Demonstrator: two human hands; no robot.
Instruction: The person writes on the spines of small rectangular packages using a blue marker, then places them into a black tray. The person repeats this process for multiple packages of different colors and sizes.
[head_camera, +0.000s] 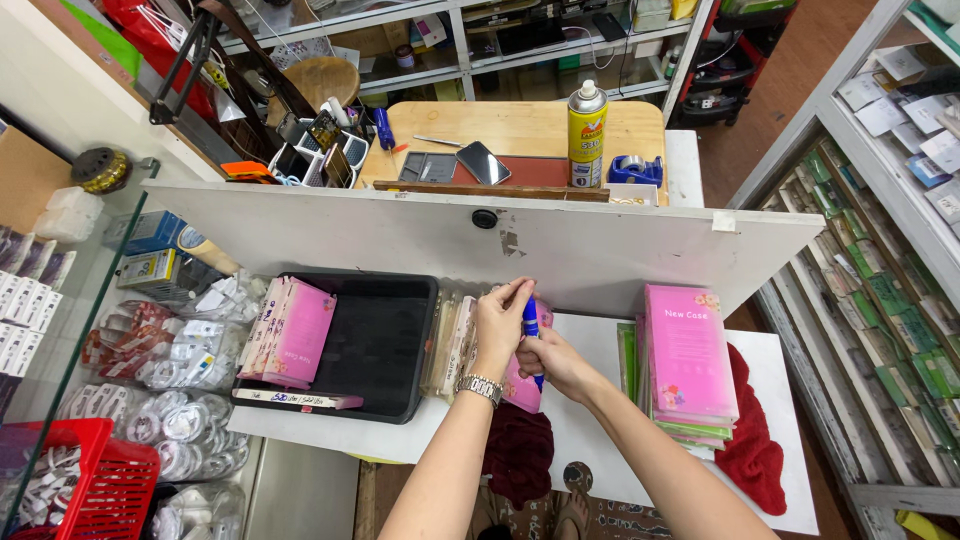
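Note:
My left hand (497, 325), with a metal watch on its wrist, grips the top of a blue marker (531, 322). My right hand (553, 362) holds the marker's lower barrel over a pink flat package (522, 389) that lies under both hands on the white table (600, 440). Both hands touch each other at the marker. A black bin (385, 340) stands just left of my hands, with a few pink packages (292, 335) upright at its left end. Right of my hands rises a stack of pink packages (689, 355).
A white board (400, 235) spans the view above the table. Behind it a wooden desk (520, 125) carries a yellow spray can (586, 135), a phone (483, 162) and a tape dispenser (636, 169). A red basket (85, 480) and bagged cables lie left. Glass display cases stand right.

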